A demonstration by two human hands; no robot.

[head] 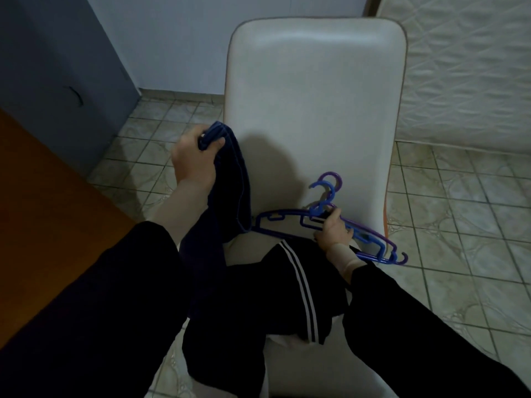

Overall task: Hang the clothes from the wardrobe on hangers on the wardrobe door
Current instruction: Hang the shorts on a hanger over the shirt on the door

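Note:
My left hand (193, 156) grips the top edge of a dark navy garment (232, 179) and holds it up over the white chair (316, 96); the cloth hangs down to the seat. My right hand (333, 229) grips a bunch of blue and purple plastic hangers (287, 221) near their hooks, low over the seat. A black garment with white stripes (290, 288) lies on the chair seat under both arms.
A brown wooden surface (48, 225) fills the left side. A grey-blue cabinet door with a handle (57, 81) stands at the far left. A quilted mattress (471, 67) leans at the right. Tiled floor (459, 225) surrounds the chair.

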